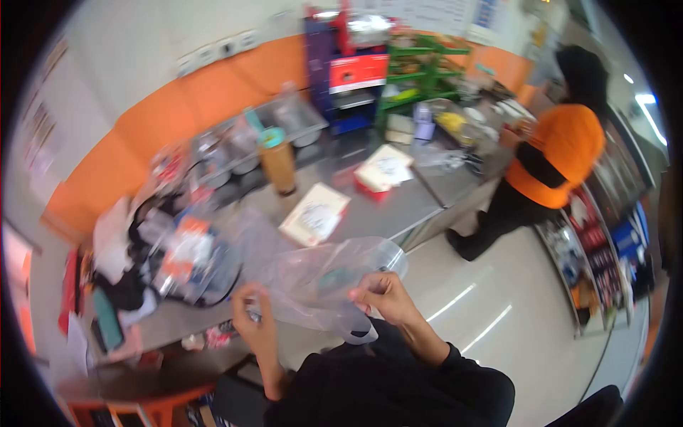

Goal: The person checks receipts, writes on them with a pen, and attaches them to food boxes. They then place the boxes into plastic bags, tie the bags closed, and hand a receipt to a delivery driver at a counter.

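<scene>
A clear plastic bag is spread out in front of my body, its wide mouth to the right. My right hand pinches the near edge of the bag between thumb and finger. At its left side, my left hand has curled fingers against the film; the exact contact is blurred. Beyond the bag, a cream box with a printed drawing lies on the metal counter. Another printed box, with red sides, sits farther back.
A brown bottle with a teal lid stands near grey bins. Plastic-wrapped packets crowd the counter's left. A green rack is at the back. A person in an orange top stands at right, near a stocked shelf.
</scene>
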{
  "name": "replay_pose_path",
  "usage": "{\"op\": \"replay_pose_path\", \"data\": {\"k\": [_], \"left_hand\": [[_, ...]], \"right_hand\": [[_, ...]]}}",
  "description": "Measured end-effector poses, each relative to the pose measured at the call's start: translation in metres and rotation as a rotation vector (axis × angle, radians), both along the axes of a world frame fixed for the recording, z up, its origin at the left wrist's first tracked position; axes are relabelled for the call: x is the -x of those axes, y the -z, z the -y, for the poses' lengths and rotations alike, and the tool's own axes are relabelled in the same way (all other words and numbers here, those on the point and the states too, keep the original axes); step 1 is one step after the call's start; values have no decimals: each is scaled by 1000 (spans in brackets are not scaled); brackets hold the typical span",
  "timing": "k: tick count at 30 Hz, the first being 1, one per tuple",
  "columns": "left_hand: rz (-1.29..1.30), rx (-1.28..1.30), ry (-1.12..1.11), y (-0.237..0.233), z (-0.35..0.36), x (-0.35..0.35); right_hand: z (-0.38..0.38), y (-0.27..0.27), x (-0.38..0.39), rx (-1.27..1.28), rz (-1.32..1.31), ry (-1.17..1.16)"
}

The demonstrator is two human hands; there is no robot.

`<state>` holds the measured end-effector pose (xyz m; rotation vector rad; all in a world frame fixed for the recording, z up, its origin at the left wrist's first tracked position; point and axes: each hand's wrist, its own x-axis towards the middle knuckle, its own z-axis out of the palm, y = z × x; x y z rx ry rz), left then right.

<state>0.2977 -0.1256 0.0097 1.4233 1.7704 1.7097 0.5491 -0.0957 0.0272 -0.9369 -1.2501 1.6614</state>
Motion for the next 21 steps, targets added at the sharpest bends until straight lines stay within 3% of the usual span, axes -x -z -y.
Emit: {"op": "replay_pose_path", "data": {"k": [2, 4, 7, 9, 12, 13, 15, 17, 18, 20, 21], "left_hand": [[89, 94, 408, -19, -7, -64], [176, 305, 773, -22, -20, -113], [161, 525, 900, -11, -51, -165], [381, 623, 1044, 2, -72, -199], [522, 754, 1204, 11, -105, -260], [531, 801, 1251, 15, -115, -281], [307, 775, 1359, 31, -139, -323], [87, 734, 1486, 40, -162, -362], [198, 777, 1516, 44, -175, -380], [107, 696, 1569, 52, -206, -407], [209, 756, 1513, 48, -213, -416]], "right_hand": [[8, 4, -36, -91, 196, 81], [11, 4, -57, -31, 64, 70], [9, 7, -93, 49, -92, 61], [6, 11, -128, 86, -112, 103], [-10, 28, -180, 50, 126, 258], [-18, 35, -198, 28, 335, 313], [-29, 47, -229, 4, 755, 417], [-38, 35, -250, 24, 844, 476], [-46, 28, -264, 29, 892, 505], [-66, 46, -307, -12, 469, 432], [-69, 53, -322, -23, 251, 393]]}}
